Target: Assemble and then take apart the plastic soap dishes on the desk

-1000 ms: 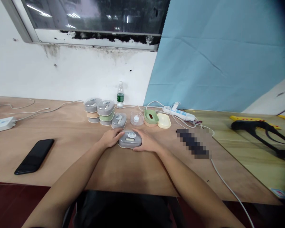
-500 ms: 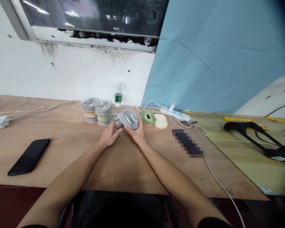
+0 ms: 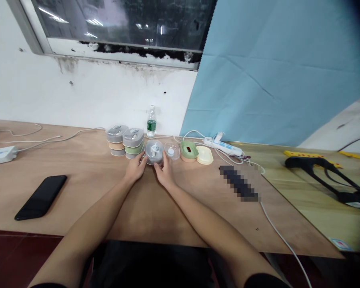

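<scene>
Since your left hand point(image 3: 135, 169) and right hand point(image 3: 165, 173) grip it between their fingertips, the grey plastic lidded box point(image 3: 154, 152) sits steady beside the clear plastic dish point(image 3: 171, 151).

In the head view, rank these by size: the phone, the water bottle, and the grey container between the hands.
1. Black smartphone: clearly largest.
2. Unranked: the water bottle and grey lidded container look alike in size, and the bottle sits farther away, so I can't order them.
</scene>
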Demonstrator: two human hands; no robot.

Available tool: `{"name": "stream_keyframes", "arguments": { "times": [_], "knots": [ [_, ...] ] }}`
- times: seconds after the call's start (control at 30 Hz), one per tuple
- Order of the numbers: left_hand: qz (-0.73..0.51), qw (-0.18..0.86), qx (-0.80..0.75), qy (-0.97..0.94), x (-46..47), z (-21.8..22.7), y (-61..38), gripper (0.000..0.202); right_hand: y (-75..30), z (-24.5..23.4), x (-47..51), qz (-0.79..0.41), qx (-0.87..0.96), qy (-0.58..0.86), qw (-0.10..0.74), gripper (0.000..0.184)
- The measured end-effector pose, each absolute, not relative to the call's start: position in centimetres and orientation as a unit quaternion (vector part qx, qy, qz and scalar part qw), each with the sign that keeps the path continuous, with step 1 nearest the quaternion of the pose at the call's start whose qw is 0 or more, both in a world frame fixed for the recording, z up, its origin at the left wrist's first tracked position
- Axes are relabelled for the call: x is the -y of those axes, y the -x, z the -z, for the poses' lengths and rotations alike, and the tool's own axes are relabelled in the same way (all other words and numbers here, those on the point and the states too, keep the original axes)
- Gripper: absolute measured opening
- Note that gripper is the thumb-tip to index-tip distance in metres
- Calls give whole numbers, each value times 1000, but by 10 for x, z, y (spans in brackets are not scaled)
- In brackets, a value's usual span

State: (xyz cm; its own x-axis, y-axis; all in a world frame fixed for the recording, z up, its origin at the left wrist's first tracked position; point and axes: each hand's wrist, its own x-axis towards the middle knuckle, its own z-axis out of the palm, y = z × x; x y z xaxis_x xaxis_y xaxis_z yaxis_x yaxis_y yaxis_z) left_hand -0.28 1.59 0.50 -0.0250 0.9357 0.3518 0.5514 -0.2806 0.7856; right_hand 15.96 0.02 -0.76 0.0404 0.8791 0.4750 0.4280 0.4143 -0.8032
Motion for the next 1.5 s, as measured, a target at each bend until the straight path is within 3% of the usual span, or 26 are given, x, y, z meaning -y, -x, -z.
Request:
{"name": "stream_keyframes", "arguments": {
  "times": [0.33,0.5,0.73,1.0,1.13,1.5],
  "knots": [
    [-462,221,-549,-661,-8,-4,1,64,-153,7,-27,-201,632,494,561,66],
    [-464,223,-497,-699,0,-6,-2,74,-167,8,-29,-195,660,495,530,55],
    [-436,226,-483,-725,6,-10,-2,78,-172,7,-26,-184,684,497,500,61],
    [-406,227,-501,-730,6,-14,-2,77,-230,-11,-4,-32,731,464,499,31],
    [-392,215,-511,-734,6,-14,-3,72,-294,-11,-3,32,673,551,493,30],
    [-361,192,-484,-774,9,-15,-3,56,-359,5,-29,70,597,741,300,46]
  ]
}}
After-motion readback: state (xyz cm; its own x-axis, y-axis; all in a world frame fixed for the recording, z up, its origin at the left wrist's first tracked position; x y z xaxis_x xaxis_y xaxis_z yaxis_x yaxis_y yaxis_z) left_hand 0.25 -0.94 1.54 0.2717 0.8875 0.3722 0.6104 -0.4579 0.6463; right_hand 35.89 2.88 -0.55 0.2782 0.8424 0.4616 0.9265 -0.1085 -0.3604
